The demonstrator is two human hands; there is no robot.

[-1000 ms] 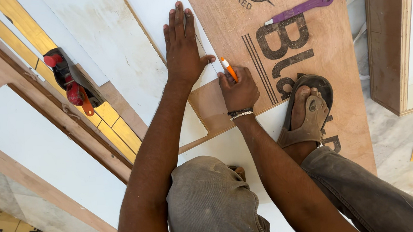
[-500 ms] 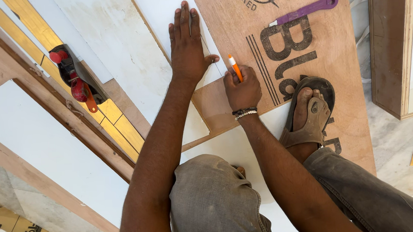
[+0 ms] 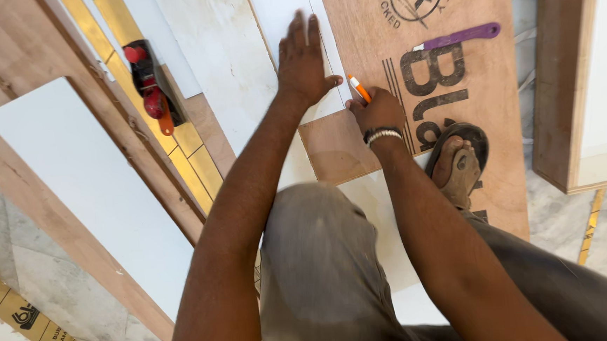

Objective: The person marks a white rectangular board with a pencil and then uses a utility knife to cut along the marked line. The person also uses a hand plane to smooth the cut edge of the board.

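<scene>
Head view of a person crouched over a brown plywood sheet [image 3: 459, 182] laid on the floor. The left hand [image 3: 304, 65] lies flat, palm down, on a narrow white laminate strip [image 3: 287, 17] whose long edge runs along the plywood sheet's left border; its fingers [image 3: 298, 30] are spread and released, grasping nothing, with the thumb angled toward the plywood sheet. The right hand [image 3: 377, 110], a beaded band at the wrist, rests on the plywood sheet just beside the strip's edge, its fingers clenched around an orange pencil [image 3: 359, 88] whose tip points up and away from the person, close to the left thumb. On the plywood sheet, beyond the right hand, lies a purple-handled tool [image 3: 460, 36]. Nearer the person, 1 foot in a dark sandal [image 3: 461, 161] stands on the same sheet. Well to the left of the plywood sheet, a red hand tool [image 3: 149, 85] rests on a yellow strip [image 3: 190, 156] between wooden boards, and a large white panel [image 3: 94, 197] lies farther left. To the right of the plywood sheet, a second framed white board [image 3: 586, 76] sits on the grey floor [image 3: 560, 225].
</scene>
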